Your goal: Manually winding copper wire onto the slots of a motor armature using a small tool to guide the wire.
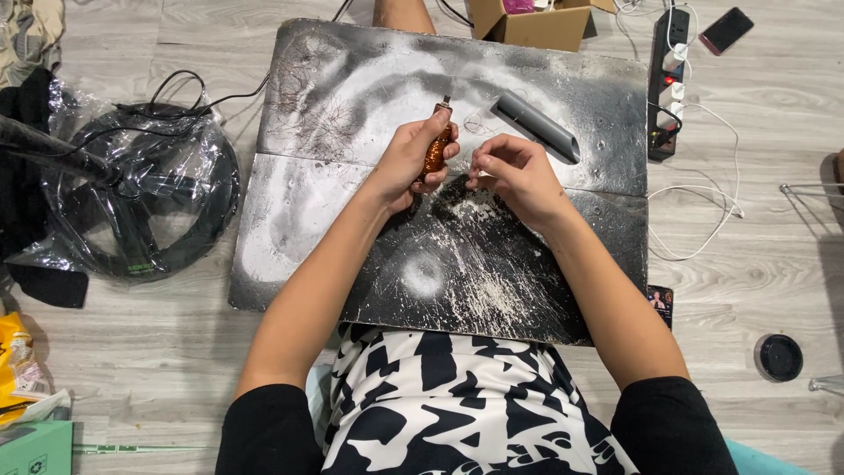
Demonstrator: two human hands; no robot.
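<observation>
Left hand (413,158): closed around a coil (437,148), a short cylinder wound with copper-coloured wire. The fingers wrap the coil from the left; the thumb lies along its front. The coil stands nearly upright, with a small metal tip showing above the fist.

Right hand (514,171): just to the right of the left hand, fingertips pinched together and turned toward the coil. A thin wire (479,123) loops up from the pinch. Whether the fingertips grip the wire itself cannot be told at this size. The two hands sit close together, almost touching at the fingertips.

Beneath both hands: a dark board (352,264), scuffed and dusted with white powder, lying flat on the floor. A seam crosses it just below the hands. A patch of white debris lies directly under the right hand.

Beyond the right hand: a grey tube (536,126) lies on the board at a slant, its open end pointing away to the right.

Far right of the hands: a power strip (670,79) on the floor with white cables, and a phone (726,29) past it.

Far left of the left hand: a black wheel-shaped base (167,211) wrapped in clear plastic.

Beyond the hands, at the top edge: a cardboard box (532,25).

Near the right elbow: a round black lid (779,357) on the floor.
</observation>
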